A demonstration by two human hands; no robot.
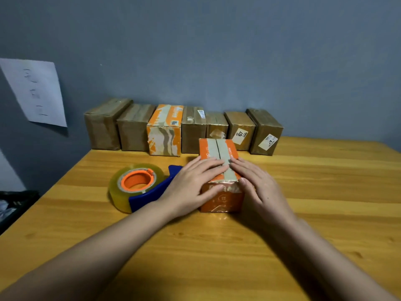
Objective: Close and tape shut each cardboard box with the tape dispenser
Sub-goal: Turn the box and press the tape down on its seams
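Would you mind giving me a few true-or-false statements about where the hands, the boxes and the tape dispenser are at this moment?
1. Both hands press flat on the top of the orange box. True: the left hand and the right hand lie on its flaps.
2. The tape dispenser is held in the right hand. False: it lies on the table, to the left of the orange box, with neither hand gripping it.
3. Seven boxes stand in a row along the wall. True.
4. The roll on the dispenser is brown tape. False: it is clear, yellowish tape on an orange hub.
5. The top flaps of the orange box stand open. False: they are folded down and meet along a middle seam.
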